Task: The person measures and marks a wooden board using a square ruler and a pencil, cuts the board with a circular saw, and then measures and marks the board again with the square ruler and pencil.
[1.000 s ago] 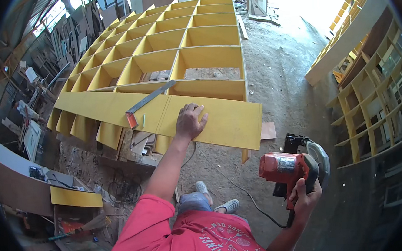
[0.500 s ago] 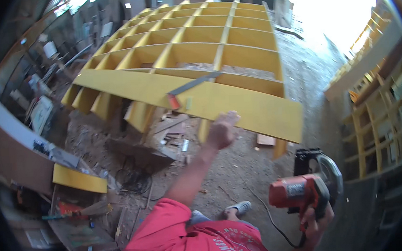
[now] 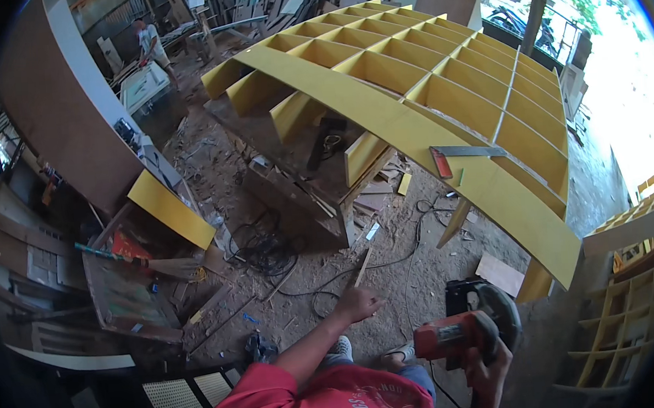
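A red circular saw (image 3: 457, 335) with a dark base and rounded guard is in my right hand (image 3: 491, 367), whose fingers wrap round its handle. My left hand (image 3: 358, 305) hangs over the littered floor with its fingers loosely bent, and I see nothing in it. Ahead stands a large yellow wooden grid frame (image 3: 429, 91). A long yellow board (image 3: 381, 113) lies along its near side. On that board rest a try square (image 3: 442, 162) with a red stock and grey blade, and a small green pencil-like stick (image 3: 461, 177).
Tangled black cable (image 3: 265, 246) and wood scraps lie on the floor. A yellow panel (image 3: 170, 209) leans at the left, near a tall brown panel (image 3: 70, 108). Another person (image 3: 151, 46) stands far left by a work table. More yellow lattice frames (image 3: 626, 300) stand at right.
My view has swung left. My left hand has come away from the yellow board's edge, back toward my body. The circular saw stays in my right hand.
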`<state>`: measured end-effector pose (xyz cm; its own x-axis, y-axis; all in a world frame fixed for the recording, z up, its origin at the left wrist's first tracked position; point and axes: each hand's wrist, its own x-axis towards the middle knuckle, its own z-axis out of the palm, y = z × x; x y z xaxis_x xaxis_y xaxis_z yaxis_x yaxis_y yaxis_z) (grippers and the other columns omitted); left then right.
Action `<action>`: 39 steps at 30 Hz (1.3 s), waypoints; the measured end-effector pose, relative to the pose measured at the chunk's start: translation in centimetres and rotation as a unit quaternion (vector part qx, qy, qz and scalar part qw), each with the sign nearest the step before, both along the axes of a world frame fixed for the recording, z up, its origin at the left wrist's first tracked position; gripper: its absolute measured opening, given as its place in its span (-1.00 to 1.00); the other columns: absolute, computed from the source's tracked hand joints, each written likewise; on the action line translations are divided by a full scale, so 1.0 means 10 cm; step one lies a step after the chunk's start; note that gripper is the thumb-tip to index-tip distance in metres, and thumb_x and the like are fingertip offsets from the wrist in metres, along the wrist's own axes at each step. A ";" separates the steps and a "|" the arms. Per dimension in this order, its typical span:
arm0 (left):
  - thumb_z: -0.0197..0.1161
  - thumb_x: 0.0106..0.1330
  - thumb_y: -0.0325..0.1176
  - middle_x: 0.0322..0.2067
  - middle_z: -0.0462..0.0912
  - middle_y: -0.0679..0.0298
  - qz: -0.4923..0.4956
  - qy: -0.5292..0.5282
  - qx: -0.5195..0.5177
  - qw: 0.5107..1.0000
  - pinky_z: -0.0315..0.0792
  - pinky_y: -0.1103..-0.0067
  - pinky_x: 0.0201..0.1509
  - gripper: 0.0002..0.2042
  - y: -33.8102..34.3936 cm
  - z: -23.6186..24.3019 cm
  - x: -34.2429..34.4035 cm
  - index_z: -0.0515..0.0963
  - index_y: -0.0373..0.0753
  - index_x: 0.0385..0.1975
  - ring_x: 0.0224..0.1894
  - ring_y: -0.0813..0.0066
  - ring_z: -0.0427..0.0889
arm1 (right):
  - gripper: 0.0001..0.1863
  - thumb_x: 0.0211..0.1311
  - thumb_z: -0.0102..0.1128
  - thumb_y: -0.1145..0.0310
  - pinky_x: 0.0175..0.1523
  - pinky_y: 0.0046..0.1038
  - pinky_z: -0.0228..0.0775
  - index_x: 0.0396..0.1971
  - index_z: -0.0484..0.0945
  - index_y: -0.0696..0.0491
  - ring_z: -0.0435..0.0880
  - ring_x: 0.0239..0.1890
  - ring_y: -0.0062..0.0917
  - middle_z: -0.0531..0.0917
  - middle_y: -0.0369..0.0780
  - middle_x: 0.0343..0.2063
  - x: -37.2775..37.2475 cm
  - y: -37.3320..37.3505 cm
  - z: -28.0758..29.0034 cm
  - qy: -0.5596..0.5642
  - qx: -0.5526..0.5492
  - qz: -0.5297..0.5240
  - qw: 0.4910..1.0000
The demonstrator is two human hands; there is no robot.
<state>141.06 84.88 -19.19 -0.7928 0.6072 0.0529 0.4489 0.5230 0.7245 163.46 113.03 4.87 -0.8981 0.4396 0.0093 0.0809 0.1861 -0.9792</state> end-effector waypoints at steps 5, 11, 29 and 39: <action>0.34 0.38 0.02 -0.20 0.83 0.03 0.149 -0.102 -0.076 0.981 0.68 0.12 -0.01 -0.66 -0.72 -0.59 0.51 0.81 -0.14 -0.25 -0.12 -0.05 0.82 | -0.50 0.28 0.60 0.22 -0.11 -0.35 0.69 0.10 0.75 0.21 0.84 -0.30 -0.52 0.84 -0.14 -0.34 -0.57 -0.20 -0.10 -0.166 0.090 0.149 0.971; 0.29 0.42 0.00 -0.17 0.85 0.00 0.216 -0.186 -0.126 0.950 0.68 0.12 0.07 -0.66 -1.06 -0.73 0.89 0.83 -0.14 -0.19 -0.05 -0.07 0.83 | -0.38 0.29 0.63 0.12 0.01 -0.20 0.70 0.19 0.69 0.21 0.92 -0.10 -0.14 0.85 0.07 -0.21 -1.21 -0.25 -1.06 -0.134 0.133 0.273 0.943; 0.58 0.24 -0.04 0.06 0.81 -0.01 0.199 -0.240 -0.174 0.934 0.57 0.16 0.33 -0.57 -0.79 -2.91 1.34 0.79 -0.24 -0.05 0.20 -0.05 0.73 | -0.30 0.13 0.50 0.15 0.15 -0.03 0.67 0.30 0.64 0.05 0.85 0.03 -0.02 0.84 0.05 -0.09 -3.70 -0.39 -6.14 -0.283 0.401 0.389 0.779; 0.57 0.18 -0.14 -0.06 0.82 0.17 0.239 -0.160 -0.185 0.940 0.46 0.12 0.40 -0.67 -1.08 -3.17 0.59 0.79 -0.17 -0.14 0.12 0.07 0.73 | -0.72 0.55 0.12 0.25 0.05 -0.04 0.65 -0.03 0.77 0.02 0.86 -0.03 -0.15 0.85 -0.02 -0.12 -3.94 -0.52 -9.29 -0.287 0.531 0.337 0.723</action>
